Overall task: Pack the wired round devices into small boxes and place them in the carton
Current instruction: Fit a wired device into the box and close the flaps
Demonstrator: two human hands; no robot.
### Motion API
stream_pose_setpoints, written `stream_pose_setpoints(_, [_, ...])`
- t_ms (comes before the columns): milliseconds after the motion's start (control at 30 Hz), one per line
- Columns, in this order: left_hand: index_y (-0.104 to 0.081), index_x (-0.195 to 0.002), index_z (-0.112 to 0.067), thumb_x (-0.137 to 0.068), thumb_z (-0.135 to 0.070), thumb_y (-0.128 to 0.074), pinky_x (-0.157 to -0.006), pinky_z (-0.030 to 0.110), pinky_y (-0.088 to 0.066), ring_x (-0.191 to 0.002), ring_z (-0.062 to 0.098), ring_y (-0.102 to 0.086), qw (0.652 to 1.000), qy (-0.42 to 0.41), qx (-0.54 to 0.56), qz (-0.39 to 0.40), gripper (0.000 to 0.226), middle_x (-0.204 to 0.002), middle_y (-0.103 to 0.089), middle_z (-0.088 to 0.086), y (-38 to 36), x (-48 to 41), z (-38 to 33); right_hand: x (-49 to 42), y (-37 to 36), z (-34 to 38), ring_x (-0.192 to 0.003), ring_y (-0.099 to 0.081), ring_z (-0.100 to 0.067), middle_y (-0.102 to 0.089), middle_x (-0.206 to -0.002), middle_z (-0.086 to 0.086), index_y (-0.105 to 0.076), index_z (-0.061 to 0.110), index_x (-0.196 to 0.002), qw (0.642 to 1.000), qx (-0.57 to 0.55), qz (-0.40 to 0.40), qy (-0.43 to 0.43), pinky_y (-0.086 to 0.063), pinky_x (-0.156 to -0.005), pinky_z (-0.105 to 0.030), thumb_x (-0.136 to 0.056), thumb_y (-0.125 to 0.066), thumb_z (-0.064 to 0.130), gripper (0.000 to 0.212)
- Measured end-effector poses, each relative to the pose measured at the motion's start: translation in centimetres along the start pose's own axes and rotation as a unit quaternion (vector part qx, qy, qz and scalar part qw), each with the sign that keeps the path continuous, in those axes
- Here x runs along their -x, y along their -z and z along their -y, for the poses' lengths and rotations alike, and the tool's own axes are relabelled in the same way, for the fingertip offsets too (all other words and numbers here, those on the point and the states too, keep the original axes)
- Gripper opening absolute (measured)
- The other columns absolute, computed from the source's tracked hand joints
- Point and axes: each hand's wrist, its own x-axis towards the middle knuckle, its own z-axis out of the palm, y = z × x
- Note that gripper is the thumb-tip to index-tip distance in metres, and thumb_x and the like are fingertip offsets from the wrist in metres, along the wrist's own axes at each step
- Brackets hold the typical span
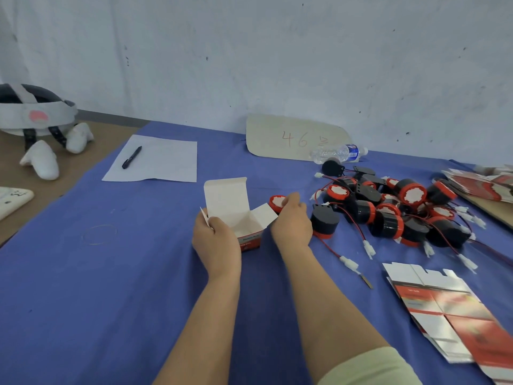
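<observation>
Box (226,200) open, empty; L fingers (214,225) grip it, R fingers (291,200) grasp round device (274,203).

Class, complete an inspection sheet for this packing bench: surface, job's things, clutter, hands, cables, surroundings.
Surface: blue cloth covers the table.
Job's things: open small box, upright, looks empty; pile of round devices to its right; flat box blanks at near right; carton not seen.
Clutter: paper sheet with pen on it, water bottle lying down, cardboard marked 46, headset far left.
Hands: left hand grips the small box; right hand holds one device beside it.
Cables: red-black, ending in white plugs, trailing from the pile.
Surroundings: white wall behind.
</observation>
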Motion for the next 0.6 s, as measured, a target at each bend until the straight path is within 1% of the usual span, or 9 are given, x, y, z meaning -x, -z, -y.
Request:
stream_pose_setpoints(67, [-0.057, -0.110, -0.013, -0.096, -0.009, -0.031, -0.070, 0.028, -0.045, -0.100, 0.024, -0.058, 1.000, -0.001, 0.001, -0.002, 0.030, -0.111, -0.063, 0.006, 0.1, 0.0, 0.0, 0.2, -0.2, -0.1, -0.095, -0.059, -0.036, -0.051, -0.118, -0.013, -0.038, 0.008, -0.118, 1.000, -0.021, -0.016, -0.007, -0.038, -0.065, -0.034, -0.091, -0.048, 0.005, 0.029])
stream_pose_setpoints(133, [-0.056, -0.107, -0.015, -0.096, -0.008, -0.031, -0.071, 0.029, -0.045, -0.098, 0.023, -0.058, 1.000, -0.004, 0.000, -0.005, 0.028, -0.109, -0.062, 0.004, 0.1, 0.0, 0.0, 0.4, 0.0, -0.1, -0.097, -0.058, -0.037, -0.053, -0.117, -0.014, -0.039, 0.006, -0.115, 0.996, -0.077, -0.025, -0.022, -0.041, -0.068, -0.035, -0.090, -0.054, 0.009, 0.029])
stream_pose_setpoints(233, [-0.055, -0.107, -0.014, -0.096, -0.009, -0.031, -0.074, 0.033, -0.047, -0.098, 0.024, -0.057, 1.000, -0.012, -0.009, 0.011, 0.027, -0.108, -0.061, 0.004, 0.1, -0.1, 0.0, 0.1, 2.0, -0.5, -0.115, -0.055, -0.029, -0.050, -0.134, -0.008, -0.038, 0.009, -0.130, 0.973, -0.214, -0.089, -0.022, -0.045, -0.088, -0.035, -0.089, -0.065, 0.025, 0.052])
stream_pose_setpoints(300, [-0.055, -0.110, -0.012, -0.097, -0.010, -0.031, -0.081, 0.036, -0.049, -0.100, 0.024, -0.057, 0.999, -0.010, -0.013, 0.040, 0.028, -0.110, -0.061, 0.004, -0.2, 0.2, 0.0, 0.0, 4.6, -0.6, -0.123, -0.049, -0.017, -0.045, -0.142, 0.000, -0.035, 0.013, -0.141, 0.943, -0.289, -0.163, 0.023, -0.041, -0.096, -0.024, -0.087, -0.067, 0.025, 0.064])
stream_pose_setpoints(367, [-0.053, -0.106, -0.017, -0.100, -0.015, -0.031, -0.078, 0.032, -0.045, -0.095, 0.019, -0.056, 0.996, -0.011, -0.016, 0.082, 0.023, -0.107, -0.059, 0.001, -0.6, 0.8, 0.0, 0.5, 7.2, -0.6, -0.120, -0.047, -0.007, -0.046, -0.140, 0.004, -0.038, 0.017, -0.141, 0.924, -0.303, -0.219, 0.080, -0.036, -0.091, -0.013, -0.085, -0.069, 0.025, 0.064])
stream_pose_setpoints(400, [-0.050, -0.100, -0.021, -0.101, -0.018, -0.030, -0.075, 0.029, -0.043, -0.092, 0.016, -0.055, 0.994, -0.012, -0.019, 0.105, 0.020, -0.104, -0.058, 0.000, -0.9, 1.2, 0.1, 0.8, 8.1, -0.6, -0.117, -0.049, -0.006, -0.048, -0.137, 0.006, -0.040, 0.019, -0.139, 0.923, -0.297, -0.219, 0.106, -0.038, -0.091, -0.013, -0.084, -0.069, 0.025, 0.063])
stream_pose_setpoints(433, [-0.048, -0.094, -0.024, -0.102, -0.022, -0.030, -0.073, 0.027, -0.042, -0.089, 0.014, -0.055, 0.992, -0.012, -0.022, 0.127, 0.020, -0.100, -0.057, -0.002, -1.2, 1.6, 0.1, 1.2, 8.8, -0.6, -0.113, -0.053, -0.007, -0.051, -0.133, 0.007, -0.042, 0.020, -0.137, 0.929, -0.285, -0.195, 0.131, -0.042, -0.091, -0.017, -0.083, -0.071, 0.027, 0.061])
stream_pose_setpoints(500, [-0.046, -0.086, -0.028, -0.103, -0.028, -0.028, -0.074, 0.026, -0.043, -0.089, 0.013, -0.055, 0.986, -0.014, -0.022, 0.162, 0.025, -0.095, -0.057, -0.005, -1.5, 2.3, 0.3, 2.4, 8.9, -0.5, -0.105, -0.056, -0.008, -0.056, -0.124, 0.006, -0.048, 0.022, -0.131, 0.954, -0.231, -0.099, 0.166, -0.046, -0.090, -0.024, -0.079, -0.074, 0.030, 0.059])
stream_pose_setpoints(600, [-0.049, -0.095, -0.025, -0.103, -0.035, -0.025, -0.078, 0.026, -0.042, -0.091, 0.013, -0.056, 0.980, -0.006, -0.020, 0.199, 0.028, -0.096, -0.058, -0.005, -1.8, 2.9, 0.5, 4.4, 7.0, -1.0, -0.103, -0.050, -0.006, -0.051, -0.122, 0.002, -0.051, 0.021, -0.131, 0.972, -0.148, 0.023, 0.179, -0.035, -0.084, -0.013, -0.077, -0.076, 0.034, 0.060])
